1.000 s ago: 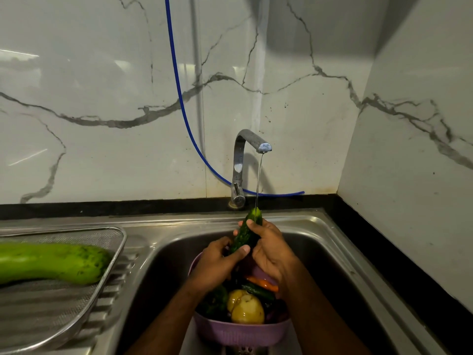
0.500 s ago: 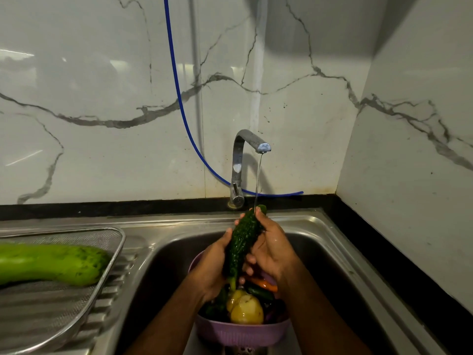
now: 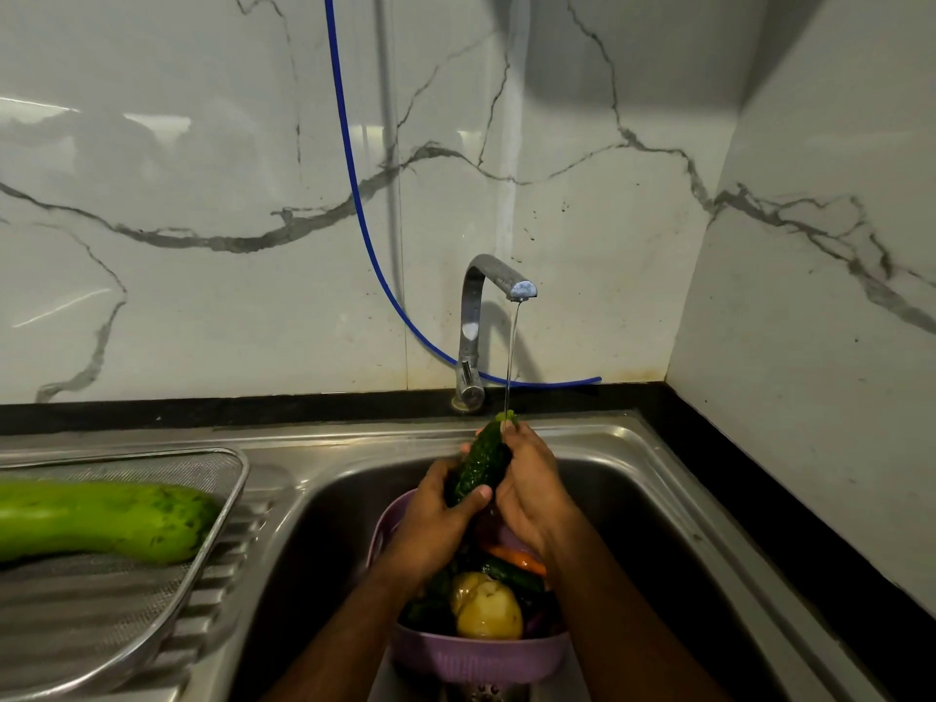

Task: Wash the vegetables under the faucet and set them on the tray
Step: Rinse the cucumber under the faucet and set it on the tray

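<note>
From the head view, both hands gripped the dark cucumber (image 3: 478, 466) under the faucet (image 3: 494, 283) — the left hand (image 3: 438, 519) wrapped round its lower end, the right hand (image 3: 527, 481) curled near the tip, where the stream landed. A moment earlier more of it showed; the left hand had slid up, so rubbing was under way. The tray (image 3: 223, 463) held only the pale gourd (image 3: 101, 519) — the purple colander (image 3: 476, 656) stayed full.

A blue hose (image 3: 349, 195) curves down the veined marble wall (image 3: 152, 169) behind the counter's black edge (image 3: 202, 410).
</note>
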